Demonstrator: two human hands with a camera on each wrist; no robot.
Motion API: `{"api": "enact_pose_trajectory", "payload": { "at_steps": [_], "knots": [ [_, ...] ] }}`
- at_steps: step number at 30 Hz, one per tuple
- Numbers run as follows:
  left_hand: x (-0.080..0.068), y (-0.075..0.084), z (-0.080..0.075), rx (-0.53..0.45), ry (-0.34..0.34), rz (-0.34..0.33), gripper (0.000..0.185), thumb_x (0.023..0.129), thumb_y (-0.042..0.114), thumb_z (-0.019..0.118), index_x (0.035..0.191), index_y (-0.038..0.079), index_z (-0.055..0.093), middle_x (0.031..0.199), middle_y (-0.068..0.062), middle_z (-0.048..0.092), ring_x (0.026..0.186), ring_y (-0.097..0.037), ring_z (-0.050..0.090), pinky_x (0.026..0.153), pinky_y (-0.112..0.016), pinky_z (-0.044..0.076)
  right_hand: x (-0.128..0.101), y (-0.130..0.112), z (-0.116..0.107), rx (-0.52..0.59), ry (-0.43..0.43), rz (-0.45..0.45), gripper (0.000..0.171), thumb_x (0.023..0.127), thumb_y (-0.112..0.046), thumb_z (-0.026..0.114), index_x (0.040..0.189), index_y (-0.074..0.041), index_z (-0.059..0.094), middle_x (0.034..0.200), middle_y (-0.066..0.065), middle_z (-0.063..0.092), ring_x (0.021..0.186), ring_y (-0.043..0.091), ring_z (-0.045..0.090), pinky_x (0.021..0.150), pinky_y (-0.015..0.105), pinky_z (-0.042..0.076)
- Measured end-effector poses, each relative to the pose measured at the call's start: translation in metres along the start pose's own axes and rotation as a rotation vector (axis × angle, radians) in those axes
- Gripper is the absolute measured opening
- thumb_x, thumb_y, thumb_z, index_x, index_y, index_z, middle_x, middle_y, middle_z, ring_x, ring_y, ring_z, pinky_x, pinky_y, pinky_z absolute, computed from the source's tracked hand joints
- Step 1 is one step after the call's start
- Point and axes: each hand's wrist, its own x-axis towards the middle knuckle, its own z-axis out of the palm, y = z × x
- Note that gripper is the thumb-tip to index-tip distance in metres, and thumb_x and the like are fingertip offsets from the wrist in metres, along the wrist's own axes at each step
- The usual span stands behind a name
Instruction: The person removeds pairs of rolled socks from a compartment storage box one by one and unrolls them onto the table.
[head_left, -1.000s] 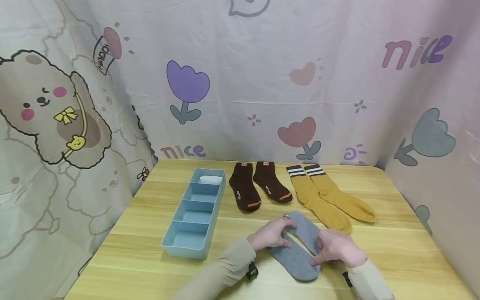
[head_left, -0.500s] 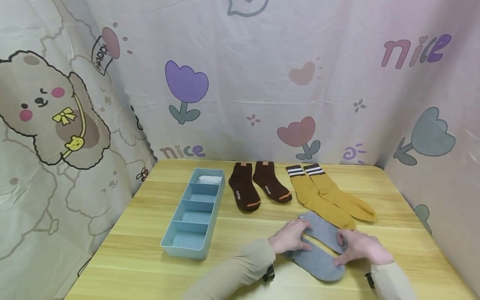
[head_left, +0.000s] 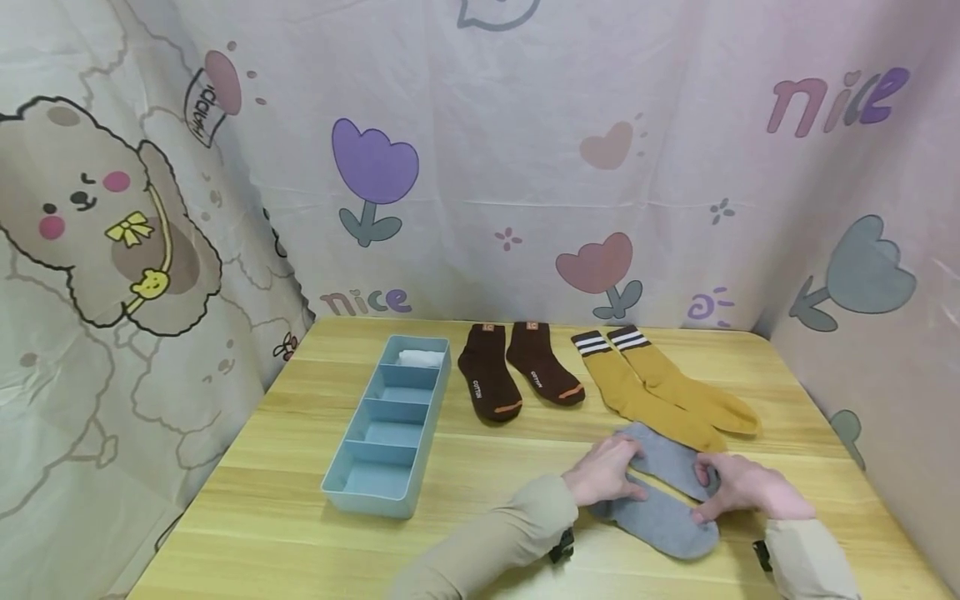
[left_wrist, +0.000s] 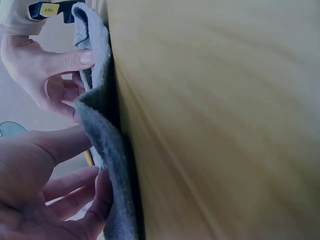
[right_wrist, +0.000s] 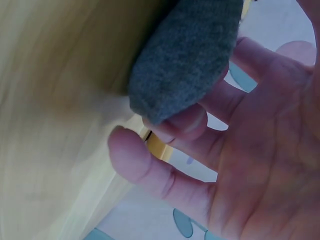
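Grey socks point(head_left: 660, 500) between both hands

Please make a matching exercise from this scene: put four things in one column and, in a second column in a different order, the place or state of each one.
Things:
1. grey socks
2. brown socks
3. yellow socks
4. white item

Places or states:
A. in the far compartment of the blue organizer
B. under both hands
C. striped cuffs, far right on the table
D. flat, right beside the organizer

Pairs: 1-B, 2-D, 3-C, 4-A
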Motion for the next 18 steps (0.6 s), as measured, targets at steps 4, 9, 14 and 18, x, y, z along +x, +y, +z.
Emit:
{"api": "enact_pose_trajectory", "payload": {
  "at_steps": [4,9,14,18],
  "knots": [
    [0.004,0.002,0.003,0.006,0.026,0.008,0.049,0.08,0.039,0.085,0.119,0.012,0.07,0.119,0.003,0.07,0.11,-0.006,0.064,0.089,-0.011,0.048,0.0,0.008,-0.001,0.021,0.004,-0.025,0.053,0.062,-0.029,0.094,0.084,-0.015,0.047,0.071,-0.001,0.039,0.064,0.015,0.04,0.056,0.024,0.03],
    [0.005,0.002,0.003,-0.014,0.038,0.012,0.05,0.079,0.039,0.086,0.118,0.012,0.071,0.118,0.003,0.07,0.107,-0.005,0.064,0.087,-0.01,0.047,0.0,0.015,-0.001,0.039,0.002,-0.077,0.052,0.063,-0.03,0.093,0.084,-0.015,0.048,0.071,-0.002,0.037,0.062,0.011,0.037,0.054,0.023,0.028],
    [0.005,-0.006,-0.006,-0.129,-0.042,0.023,0.053,0.077,0.024,0.088,0.125,0.011,0.068,0.11,0.001,0.071,0.083,0.001,0.06,0.074,-0.006,0.044,-0.002,0.019,-0.001,0.051,-0.002,-0.103,0.051,0.064,-0.029,0.092,0.085,-0.015,0.048,0.071,-0.003,0.036,0.061,0.009,0.035,0.054,0.022,0.027],
    [0.004,-0.015,-0.015,-0.161,-0.125,0.008,0.061,0.076,0.017,0.089,0.132,0.014,0.065,0.117,0.004,0.072,0.08,0.003,0.06,0.071,-0.006,0.043,-0.005,0.022,-0.002,0.076,-0.013,-0.148,0.047,0.066,-0.025,0.09,0.086,-0.014,0.049,0.071,-0.004,0.037,0.061,0.006,0.035,0.054,0.021,0.027]
  ]
}}
